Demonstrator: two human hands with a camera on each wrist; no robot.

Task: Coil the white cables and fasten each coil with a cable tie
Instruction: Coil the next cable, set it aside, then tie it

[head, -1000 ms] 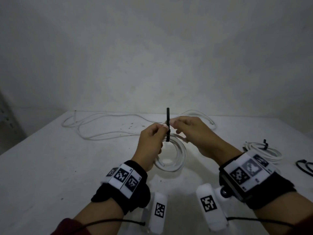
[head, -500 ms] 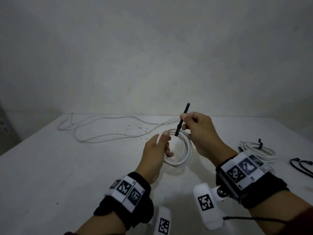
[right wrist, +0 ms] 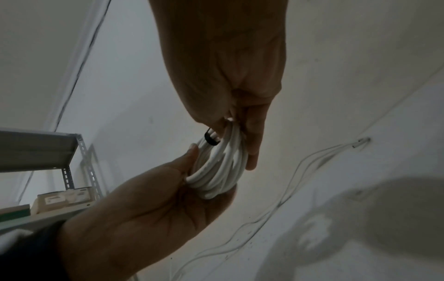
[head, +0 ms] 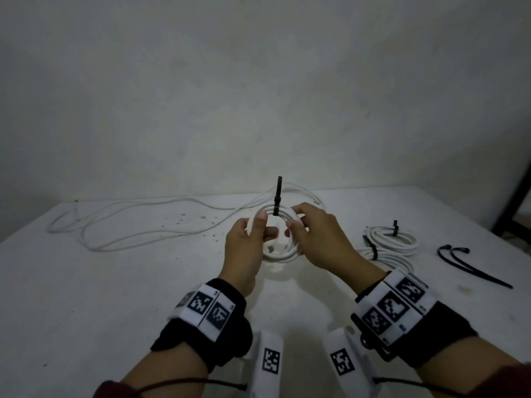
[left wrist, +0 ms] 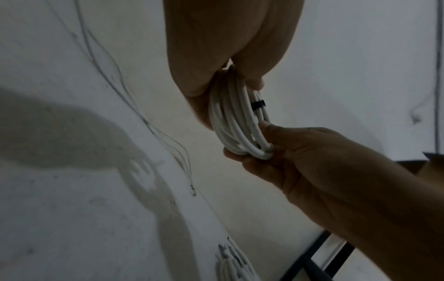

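A white cable coil (head: 283, 255) is held above the table between both hands. My left hand (head: 265, 228) grips its left side, thumb on the front and fingers through the middle. On the right side, my right hand (head: 293, 222) has its fingers curled round the strands. A black cable tie (head: 278, 196) wraps the top of the coil, its tail standing straight up and free. The left wrist view shows the coil (left wrist: 238, 123) and the tie (left wrist: 258, 105) between both hands. The right wrist view shows the same coil (right wrist: 221, 167) and tie (right wrist: 210, 138).
A loose white cable (head: 129, 225) sprawls over the back left of the white table (head: 86, 297). Two tied coils (head: 390, 239) lie at the right, with spare black cable ties (head: 471, 265) beyond them. A metal shelf (right wrist: 48, 152) stands to the left.
My right hand has let go of the tie's tail and taken hold of the coil's right side. The tail now stands upright, and the coil has turned to face me.
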